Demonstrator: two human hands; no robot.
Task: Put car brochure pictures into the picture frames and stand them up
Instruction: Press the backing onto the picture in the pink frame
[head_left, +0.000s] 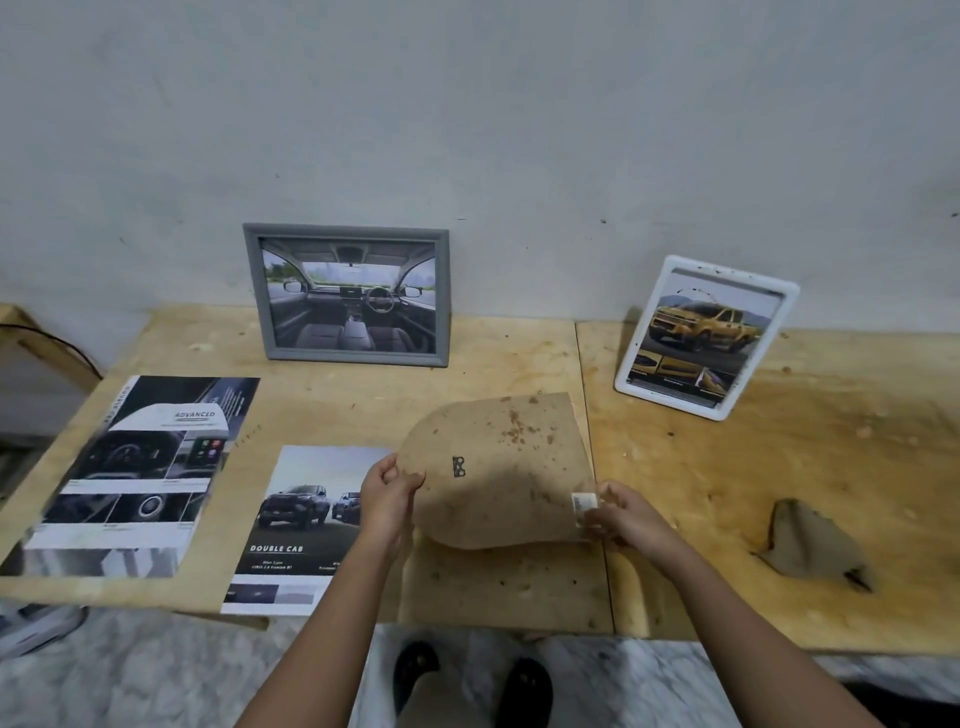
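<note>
Both my hands hold a brown backing board (498, 467) tilted up above the table's front. My left hand (387, 491) grips its left edge; my right hand (618, 512) pinches its right edge by a small white label. The board bears a small metal hanger. A brochure picture of dark trucks marked DOUBLE CAB (296, 525) lies flat left of my hands. A grey frame (349, 296) with a car interior picture stands against the wall. A white frame (704, 338) with a yellow truck picture leans at the right.
A large brochure sheet (140, 478) lies at the table's left. A brown stand piece (810, 545) lies at the right. The wooden table (779, 467) ends at a front edge above a marble floor, where my feet show.
</note>
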